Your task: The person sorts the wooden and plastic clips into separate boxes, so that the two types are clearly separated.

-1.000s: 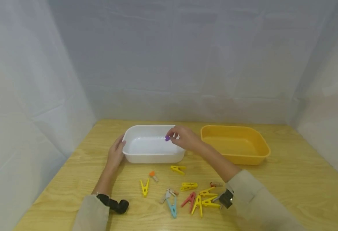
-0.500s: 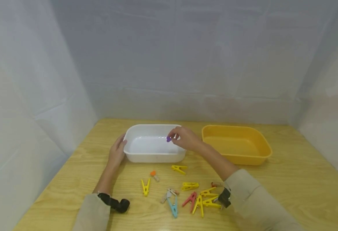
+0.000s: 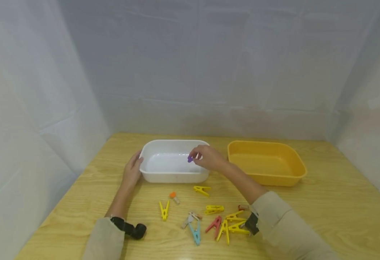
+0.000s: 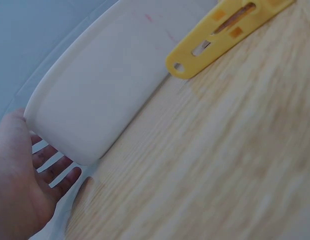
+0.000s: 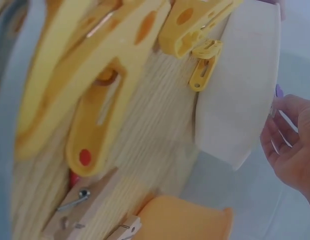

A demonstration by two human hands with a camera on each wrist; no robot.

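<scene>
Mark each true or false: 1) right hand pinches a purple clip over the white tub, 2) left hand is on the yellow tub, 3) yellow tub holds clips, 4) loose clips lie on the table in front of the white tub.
1) True: the right hand pinches a purple clip over the white tub.
2) False: the left hand rests on the white tub's left end.
3) False: the yellow tub shows nothing inside.
4) True: loose clips lie on the table in front of the white tub.
</scene>
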